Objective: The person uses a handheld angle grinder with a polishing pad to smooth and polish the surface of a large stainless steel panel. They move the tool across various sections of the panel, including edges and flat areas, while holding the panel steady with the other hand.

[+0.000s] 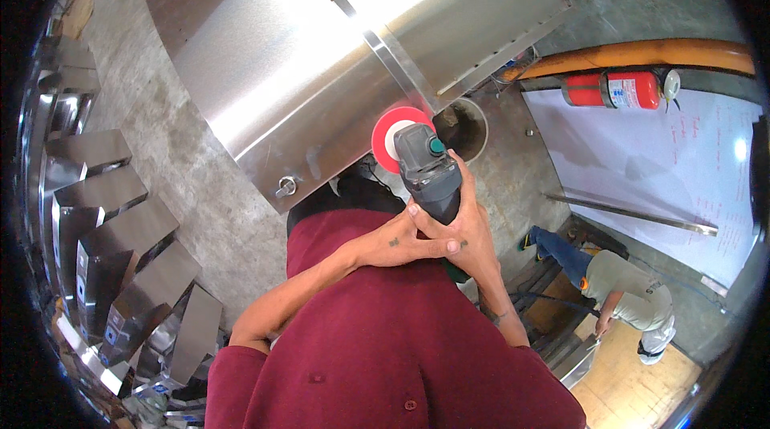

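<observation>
Both of my hands are closed around a dark grey angle grinder [433, 180] with a green button, held in front of my chest. My right hand [475, 228] wraps its body from the right side. From the left, my left hand [397, 238] grips its rear end, the two hands overlapping at the thumbs. A red disc [380, 140] with a pale centre sits on the grinder's head, at the edge of a large stainless steel panel [297, 100]. Whether the disc touches the metal, I cannot tell. Fingers under the tool are hidden.
Several bent steel pieces [128, 240] stand in a row at left. Beside the disc is a round metal bin [473, 131]. A red fire extinguisher [613, 91] and whiteboard [666, 164] are at right. A co-worker [630, 289] bends over metal at lower right.
</observation>
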